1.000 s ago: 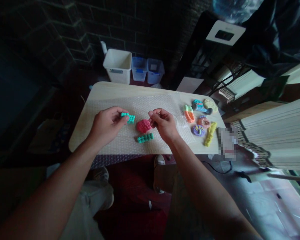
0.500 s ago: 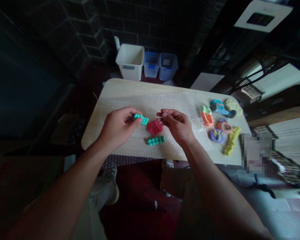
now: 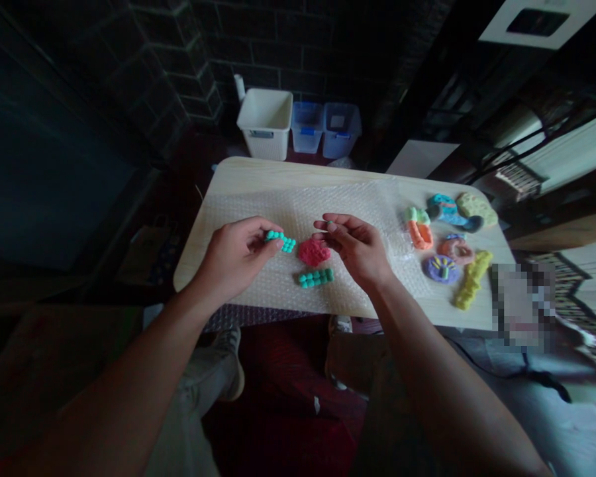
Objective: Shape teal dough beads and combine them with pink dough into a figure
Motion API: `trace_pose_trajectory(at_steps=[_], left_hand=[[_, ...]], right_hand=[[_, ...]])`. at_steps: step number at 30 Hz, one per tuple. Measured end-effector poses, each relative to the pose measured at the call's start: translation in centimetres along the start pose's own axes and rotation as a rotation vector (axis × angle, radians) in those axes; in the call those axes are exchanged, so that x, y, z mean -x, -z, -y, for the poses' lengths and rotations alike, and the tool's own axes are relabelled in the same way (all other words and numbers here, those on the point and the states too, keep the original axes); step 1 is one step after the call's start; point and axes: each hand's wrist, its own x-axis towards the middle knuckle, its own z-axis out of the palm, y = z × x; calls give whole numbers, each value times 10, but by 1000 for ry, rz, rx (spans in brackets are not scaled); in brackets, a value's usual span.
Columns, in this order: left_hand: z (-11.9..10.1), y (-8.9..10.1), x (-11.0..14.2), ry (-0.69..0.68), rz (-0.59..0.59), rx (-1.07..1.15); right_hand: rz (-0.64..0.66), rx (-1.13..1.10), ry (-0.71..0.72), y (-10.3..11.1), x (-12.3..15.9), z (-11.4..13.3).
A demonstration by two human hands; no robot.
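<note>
Teal beads in my left hand, right hand raised beside a pink lump

My left hand (image 3: 234, 257) pinches a bright teal beaded piece (image 3: 288, 245) between thumb and fingers, above the left part of the bubble wrap (image 3: 352, 200) spread over the table (image 3: 268, 173). My right hand (image 3: 363, 253) is raised to the right of it, well apart from my left, thumb brought close to the bent fingers. A tiny greenish spot shows at the fingertips; I cannot tell whether I am gripping something there.

Between my hands, on the wrap, lies a crinkled pink lump (image 3: 314, 253), with a darker green beaded strip (image 3: 316, 278) just on its near side. At the table's right end sit a green-and-orange piece (image 3: 420, 233), a blue-and-grey boot shape (image 3: 446, 213), a pale yellow slab (image 3: 478, 211), a purple disc (image 3: 441, 269) and a lumpy yellow bar (image 3: 473, 281). Beyond the far edge stands a white bin (image 3: 267, 127).
</note>
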Motion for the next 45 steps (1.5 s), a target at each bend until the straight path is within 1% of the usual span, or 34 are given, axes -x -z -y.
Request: trace_pose_trajectory(at_steps=[5,8,11,15,19,23,27,31,34,40,45], left_hand=[[1,1,1,-10,-9,-7],[1,2,1,-6,-3,2],[2,2,1,-3,-2,-11],[2,3,1,-9,0,-30],[3,3,1,-8,2,-39],[3,2,1,-8,4,-29],[4,1,0,-9,29,-20],[5,1,0,-8,47,-11],[5,1,0,-7,43,-10],[7,0,-1,-11,40,-8],[7,1,0,-16,39,-17]], right_hand=[[-6,30,1,-1,1,1],[-33,97,37,-1,0,0],[-55,99,70,0,-1,-2],[-42,56,37,-1,-1,-1],[3,26,-5,-4,0,1],[11,71,-17,-5,2,0],[21,131,33,-7,3,0],[-2,111,97,-7,2,0],[11,76,59,-6,2,0],[111,9,-51,-10,5,4],[144,-34,-45,-12,7,11]])
